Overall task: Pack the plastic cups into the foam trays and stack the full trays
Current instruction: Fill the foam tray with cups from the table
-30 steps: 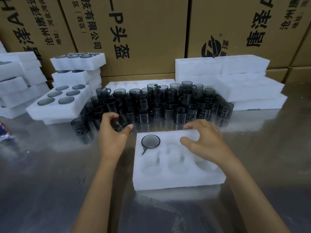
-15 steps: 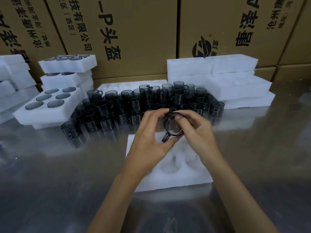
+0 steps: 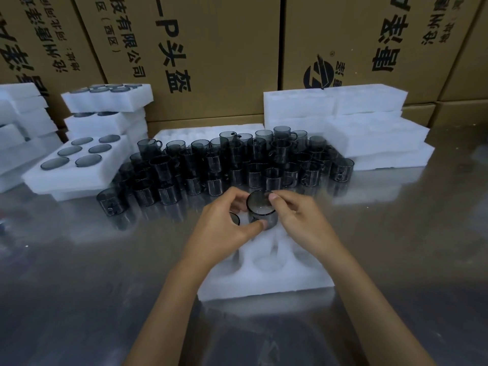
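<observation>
A white foam tray (image 3: 266, 283) lies on the steel table in front of me. Both hands hold one smoky grey plastic cup (image 3: 261, 208) upright over the tray's far middle pocket. My left hand (image 3: 227, 223) grips it from the left with the thumb under its front. My right hand (image 3: 298, 220) pinches its rim from the right. A second cup (image 3: 234, 218) sits in the far left pocket, mostly hidden behind my left hand. A crowd of loose grey cups (image 3: 237, 162) stands just beyond the tray.
A filled tray (image 3: 76, 165) lies at the left on other trays, with more filled trays (image 3: 108, 97) stacked behind it. Empty foam trays (image 3: 369, 128) pile up at the right and one lies flat behind the cups. Cardboard boxes (image 3: 211, 56) wall the back.
My left hand brought a cup from the pile over to the tray, and my right hand joined it. Both hands now hold that cup lower, over the far middle pocket.
</observation>
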A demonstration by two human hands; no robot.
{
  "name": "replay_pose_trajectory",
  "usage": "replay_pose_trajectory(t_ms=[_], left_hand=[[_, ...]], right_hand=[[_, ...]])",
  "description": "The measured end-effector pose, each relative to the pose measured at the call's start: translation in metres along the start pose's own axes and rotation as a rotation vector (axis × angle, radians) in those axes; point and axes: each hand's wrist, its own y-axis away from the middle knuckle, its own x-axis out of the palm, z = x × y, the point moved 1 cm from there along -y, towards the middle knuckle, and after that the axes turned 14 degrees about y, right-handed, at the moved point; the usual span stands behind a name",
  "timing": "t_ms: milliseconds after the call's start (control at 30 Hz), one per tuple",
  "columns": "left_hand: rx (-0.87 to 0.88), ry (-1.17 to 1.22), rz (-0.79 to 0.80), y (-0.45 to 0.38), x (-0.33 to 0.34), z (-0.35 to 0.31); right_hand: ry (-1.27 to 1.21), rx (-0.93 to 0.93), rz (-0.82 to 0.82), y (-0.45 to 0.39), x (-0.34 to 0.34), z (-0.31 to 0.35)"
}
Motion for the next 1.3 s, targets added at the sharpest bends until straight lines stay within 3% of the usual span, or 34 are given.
replay_pose_trajectory(t_ms=[467,733,1067,1300], left_hand=[[-0.062,-0.002,0.041,0.0,-0.009,0.005],[-0.067,-0.125,0.122,0.001,-0.011,0.001],[-0.06,-0.277,0.182,-0.002,-0.011,0.014],[-0.051,-0.385,0.214,-0.004,-0.007,0.026]], right_hand=[[0.242,-0.027,0.103,0.004,-0.001,0.0],[0.43,-0.056,0.055,0.003,0.005,-0.006],[0.486,-0.025,0.112,0.004,0.007,-0.006],[0.68,-0.04,0.218,0.007,0.01,-0.003]])
